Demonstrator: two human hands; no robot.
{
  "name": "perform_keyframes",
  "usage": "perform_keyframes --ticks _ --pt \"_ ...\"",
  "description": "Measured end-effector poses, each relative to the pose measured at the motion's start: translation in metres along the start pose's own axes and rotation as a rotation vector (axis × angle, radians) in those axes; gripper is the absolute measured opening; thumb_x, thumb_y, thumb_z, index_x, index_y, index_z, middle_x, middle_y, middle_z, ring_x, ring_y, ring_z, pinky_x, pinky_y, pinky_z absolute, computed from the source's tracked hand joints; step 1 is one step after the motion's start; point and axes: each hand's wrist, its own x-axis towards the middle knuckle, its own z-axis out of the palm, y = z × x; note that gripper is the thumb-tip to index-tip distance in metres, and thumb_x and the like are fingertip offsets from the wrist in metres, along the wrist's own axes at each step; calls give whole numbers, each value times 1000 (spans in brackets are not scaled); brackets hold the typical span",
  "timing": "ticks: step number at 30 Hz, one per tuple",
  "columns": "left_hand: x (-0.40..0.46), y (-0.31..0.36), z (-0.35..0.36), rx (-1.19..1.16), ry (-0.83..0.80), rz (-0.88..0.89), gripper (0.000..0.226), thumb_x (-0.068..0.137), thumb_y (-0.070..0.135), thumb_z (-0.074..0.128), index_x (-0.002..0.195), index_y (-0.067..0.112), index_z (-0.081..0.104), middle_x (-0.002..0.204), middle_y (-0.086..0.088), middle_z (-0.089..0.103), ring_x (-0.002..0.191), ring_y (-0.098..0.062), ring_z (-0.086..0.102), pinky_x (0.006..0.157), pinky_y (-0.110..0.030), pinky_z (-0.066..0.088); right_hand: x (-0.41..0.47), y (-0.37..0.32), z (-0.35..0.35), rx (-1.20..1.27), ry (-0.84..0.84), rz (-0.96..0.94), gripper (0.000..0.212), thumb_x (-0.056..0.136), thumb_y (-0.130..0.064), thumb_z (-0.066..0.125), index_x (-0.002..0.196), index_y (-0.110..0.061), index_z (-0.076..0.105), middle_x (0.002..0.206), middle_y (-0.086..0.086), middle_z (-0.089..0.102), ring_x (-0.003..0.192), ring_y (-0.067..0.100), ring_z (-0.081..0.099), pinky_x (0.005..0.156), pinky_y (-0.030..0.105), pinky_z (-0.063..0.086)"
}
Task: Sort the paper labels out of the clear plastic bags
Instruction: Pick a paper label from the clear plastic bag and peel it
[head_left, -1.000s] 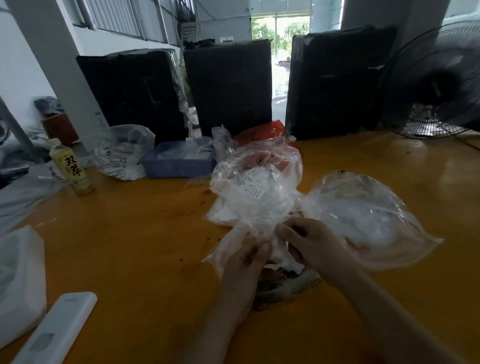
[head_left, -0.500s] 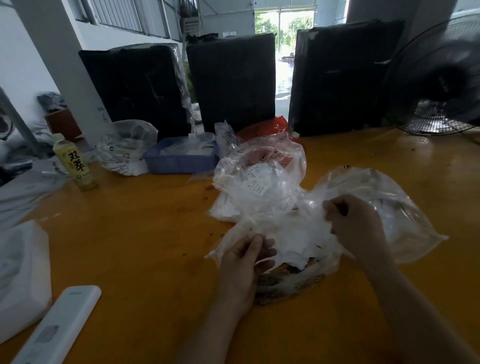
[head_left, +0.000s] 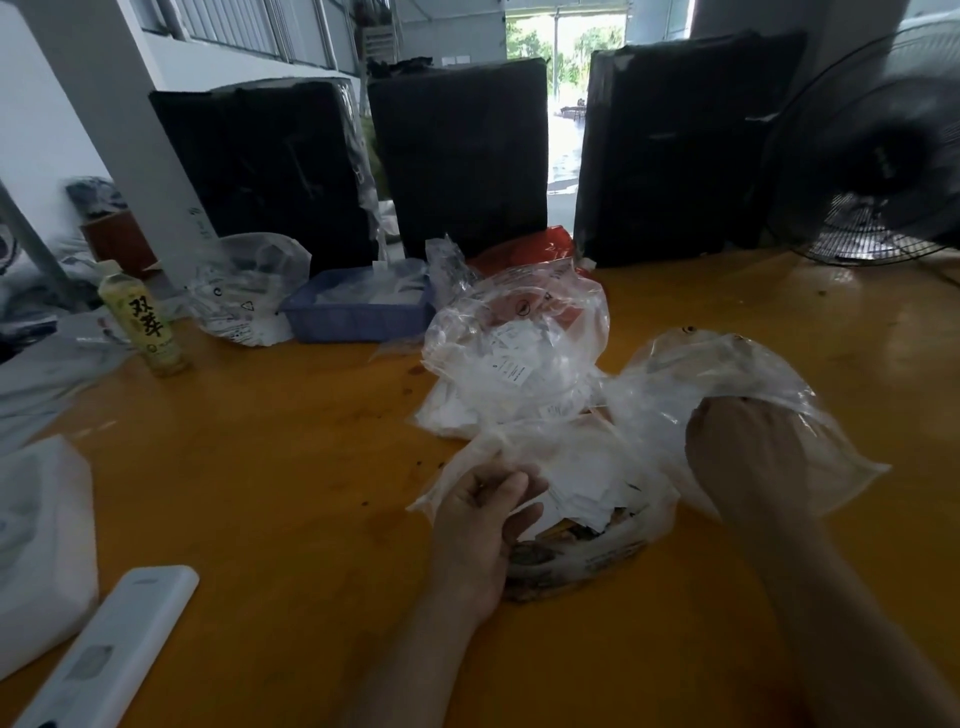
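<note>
Paper labels (head_left: 582, 483) lie in a loose white heap inside the nearest clear plastic bag (head_left: 597, 467), which sits on the orange worktop (head_left: 260, 493) toward its near edge, a little right of the middle. More labels show through a second, puffed-up bag (head_left: 514, 353) just behind it, and a third bag (head_left: 727, 374) spreads toward the worktop's right side.

The left hand (head_left: 483, 525) has its fingers curled around the near-left lip of the front bag, pinching the film. The right hand (head_left: 743, 447) is balled up among the film of the third bag, knuckles toward the camera; whether it grips film, labels or nothing I cannot tell.

By my reckoning, everything here is very light and soft. The film is thin, slick and crinkly, so it will slide, cling and collapse rather than hold a shape; a bag is best held by its open rim, stretched taut to keep the mouth wide. The labels are small flat slips that bend and tear easily and probably stick to the plastic. They should come out more readily scooped as a bunch or pinched by the edges than picked one at a time, and a draught could scatter them.

A blue tray (head_left: 358, 312) toward the far edge already holds white slips.
</note>
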Motion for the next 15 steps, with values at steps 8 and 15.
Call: perform_keyframes --ticks 8,15 --pt "3 0 3 -112 46 -26 25 80 -1 75 105 -4 76 98 -24 78 92 -34 79 75 -28 65 -16 -34 1 456 -10 -355 12 98 -27 65 92 -18 70 85 -5 66 82 18 56 76 33 42" --pt "2 0 5 -85 42 -25 17 74 9 79 90 4 82 101 -24 79 94 -34 79 76 -29 65 -27 -36 3 413 -264 -712 14 87 -58 69 87 -45 64 113 -14 37 110 12 30 92 33 19"
